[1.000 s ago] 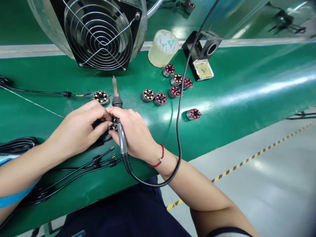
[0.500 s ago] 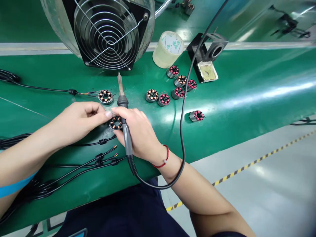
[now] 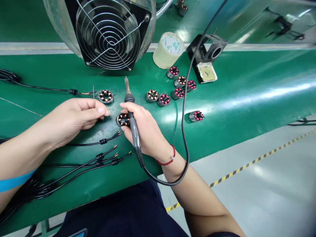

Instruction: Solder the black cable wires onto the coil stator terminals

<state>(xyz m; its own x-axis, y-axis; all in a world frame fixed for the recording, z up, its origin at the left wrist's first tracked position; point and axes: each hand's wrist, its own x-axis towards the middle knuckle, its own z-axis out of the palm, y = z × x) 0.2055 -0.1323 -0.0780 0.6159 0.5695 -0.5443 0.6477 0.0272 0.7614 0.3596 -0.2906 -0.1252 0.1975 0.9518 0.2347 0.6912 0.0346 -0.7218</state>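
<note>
My right hand (image 3: 145,128) is closed around a soldering iron (image 3: 134,128), its tip pointing away from me. The thumb and fingers of that hand also grip a small motor stator (image 3: 122,119) with copper windings, partly hidden behind the iron. My left hand (image 3: 74,118) is closed in a pinch, just left of that stator and apart from it. A thin solder wire (image 3: 22,107) runs in from the left to this hand, and a short end stands up above the fingers. Beyond my left hand sits another stator (image 3: 106,96) with a cable's coloured leads beside it.
A fan with a wire guard (image 3: 111,42) stands at the back. Right of it are a tape roll (image 3: 166,54), an iron stand (image 3: 201,59) and several stators (image 3: 164,99). Black cables (image 3: 81,171) lie front left. The iron's cord (image 3: 184,131) loops over my right forearm.
My right hand has moved right with the iron and the stator. My left hand has drawn slightly left, away from the stator, opening a gap between the hands.
</note>
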